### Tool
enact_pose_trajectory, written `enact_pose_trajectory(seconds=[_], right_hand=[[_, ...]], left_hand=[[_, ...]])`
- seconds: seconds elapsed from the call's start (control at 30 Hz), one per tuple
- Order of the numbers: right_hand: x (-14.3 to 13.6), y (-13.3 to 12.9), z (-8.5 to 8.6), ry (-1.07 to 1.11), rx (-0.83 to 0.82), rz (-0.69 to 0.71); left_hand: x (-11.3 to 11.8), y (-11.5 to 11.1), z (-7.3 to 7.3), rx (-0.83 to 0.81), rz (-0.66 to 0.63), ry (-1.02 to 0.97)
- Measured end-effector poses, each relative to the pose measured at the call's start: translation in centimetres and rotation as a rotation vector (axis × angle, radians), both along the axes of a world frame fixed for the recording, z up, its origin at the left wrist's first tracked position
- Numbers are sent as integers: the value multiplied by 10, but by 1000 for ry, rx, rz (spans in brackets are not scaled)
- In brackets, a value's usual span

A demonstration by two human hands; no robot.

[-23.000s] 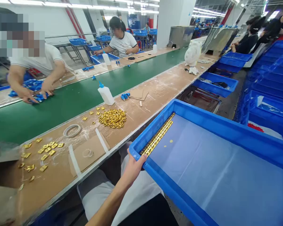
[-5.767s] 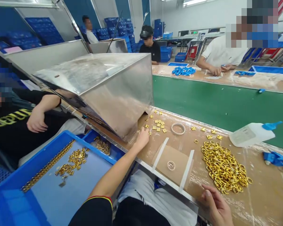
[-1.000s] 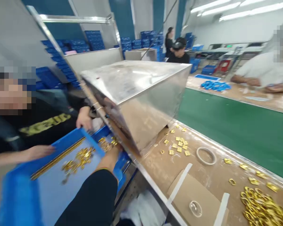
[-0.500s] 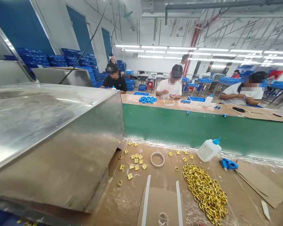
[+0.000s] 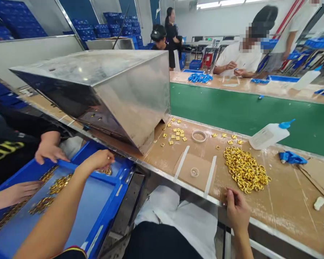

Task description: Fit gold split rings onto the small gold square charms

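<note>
My left hand is over a compartment of the blue tray, above some gold rings. Its fingers are curled closed, and what they may hold is too small to make out. At the table's front edge lies my right hand, thumb apart from the loosely bent fingers and nothing seen in it. Just beyond it is a heap of gold rings. Square gold pieces and a white ring-shaped roll are farther left. A small clear round dish sits on taped cardboard.
A metal housing stands left of the gold pieces. A co-worker's hands are at the tray's left side. The white bottle and blue item are at right. Across the green belt, people sit working.
The view has turned down and left. The blue tray, the co-worker's hands and both my hands now show; my left hand is over the tray.
</note>
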State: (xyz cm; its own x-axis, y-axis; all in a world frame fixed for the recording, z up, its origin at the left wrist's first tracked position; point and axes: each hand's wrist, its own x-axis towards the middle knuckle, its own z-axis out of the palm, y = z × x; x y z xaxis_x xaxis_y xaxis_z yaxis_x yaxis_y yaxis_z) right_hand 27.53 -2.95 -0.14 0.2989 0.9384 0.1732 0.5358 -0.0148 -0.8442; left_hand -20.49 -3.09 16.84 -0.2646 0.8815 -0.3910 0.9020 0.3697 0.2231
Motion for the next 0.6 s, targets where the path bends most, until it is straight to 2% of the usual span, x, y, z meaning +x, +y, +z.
enact_pose_trajectory(seconds=[0.07, 0.17, 0.23, 0.3, 0.37, 0.43, 0.47, 0.6], right_hand=[[-3, 0, 7, 86, 32, 28], [-12, -10, 15, 153, 16, 48], [-27, -26, 24, 212, -1, 105], [-50, -48, 36, 374, -29, 271], [-75, -69, 49, 539, -103, 453], [-95, -81, 58, 662, -186, 524], [-101, -83, 60, 707, -209, 513], [-102, -77, 58, 789, -279, 458]], left_hand=[[23, -21, 2, -69, -47, -53], [82, -55, -5, 68, -234, -166], [126, -76, -18, 208, -365, -269], [163, -89, -36, 378, -428, -359], [191, -94, -55, 523, -467, -432], [210, -92, -72, 625, -516, -529], [215, -89, -79, 669, -539, -586], [221, -74, -102, 766, -570, -796]])
